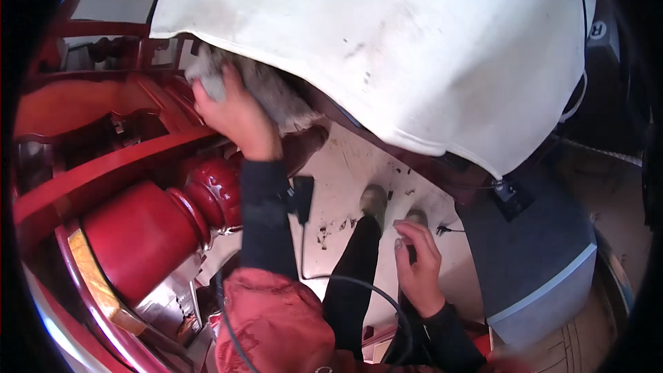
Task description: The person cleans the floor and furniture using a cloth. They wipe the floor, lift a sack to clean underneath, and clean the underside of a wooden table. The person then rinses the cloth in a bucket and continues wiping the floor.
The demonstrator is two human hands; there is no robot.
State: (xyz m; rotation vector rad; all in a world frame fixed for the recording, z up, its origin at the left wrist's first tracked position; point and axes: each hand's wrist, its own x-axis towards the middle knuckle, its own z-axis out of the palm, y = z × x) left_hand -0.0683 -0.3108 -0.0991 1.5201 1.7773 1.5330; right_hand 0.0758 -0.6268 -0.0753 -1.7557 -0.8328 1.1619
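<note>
A white sheet (414, 48) fills the upper middle and right, its curved lower edge running from upper left down to the right. Left of it stands red carved furniture (103, 166), with one bulbous turned post (145, 235) and a gold-edged rim below. Between the two lies a narrow strip of pale floor (345, 166), speckled with dark debris. A grey-and-blue box (545, 262) closes that strip off on the right.

One grey rag (269, 93) sits just under the sheet's edge, against the red frame. The left hand (231, 114) is closed around its left end, fingers curled over the cloth. The right hand (418, 266) hangs low over the legs, fingers loosely bent, holding nothing. Two shoes (373, 200) show on the floor; one black cable (359, 283) loops across the lap.
</note>
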